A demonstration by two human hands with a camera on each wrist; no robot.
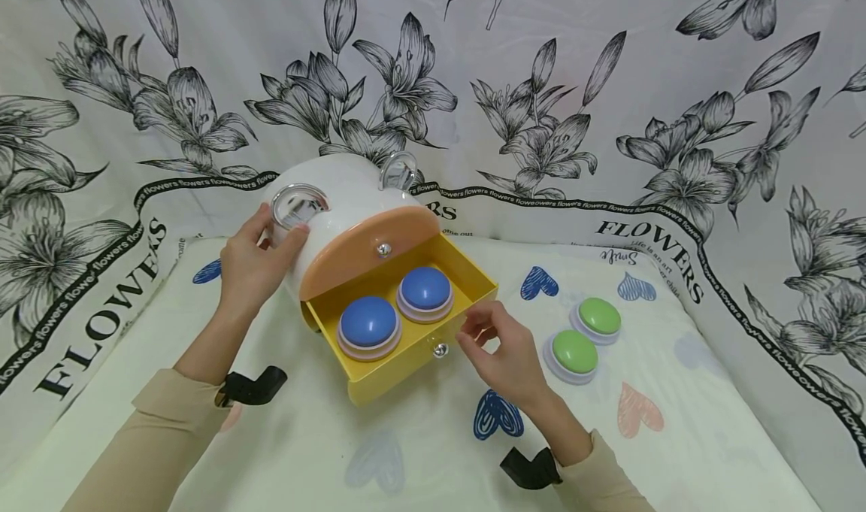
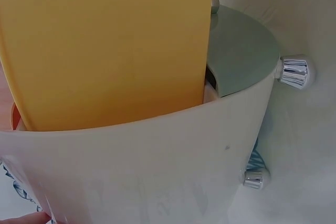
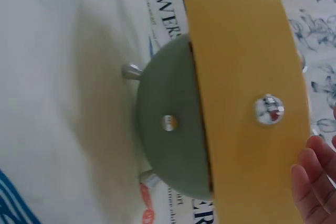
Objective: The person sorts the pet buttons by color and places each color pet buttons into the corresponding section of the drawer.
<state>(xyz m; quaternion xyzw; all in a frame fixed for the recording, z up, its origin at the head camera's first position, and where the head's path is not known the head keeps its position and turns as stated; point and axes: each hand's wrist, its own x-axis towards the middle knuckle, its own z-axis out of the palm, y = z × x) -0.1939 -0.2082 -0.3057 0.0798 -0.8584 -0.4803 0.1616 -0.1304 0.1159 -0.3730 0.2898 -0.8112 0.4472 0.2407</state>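
A white rounded drawer box (image 1: 338,189) with shiny silver ears stands tilted toward me in the head view. My left hand (image 1: 253,260) holds its left side, thumb and fingers around the base of the left ear (image 1: 298,205). The yellow drawer (image 1: 473,268) is pulled out below an orange front panel (image 1: 365,249). Inside it sit two blue domed push buttons (image 1: 370,321) on pale bases. My right hand (image 1: 504,354), fingers loosely bent and holding nothing, is just right of the drawer's front and its silver knob (image 1: 440,349).
Two green domed buttons (image 1: 575,351) lie on the heart-printed white cloth (image 1: 433,437) to the right. The right wrist view shows a green lower front (image 3: 173,145) and silver feet (image 3: 132,71). Behind the box hangs a flower-printed cloth (image 1: 467,143).
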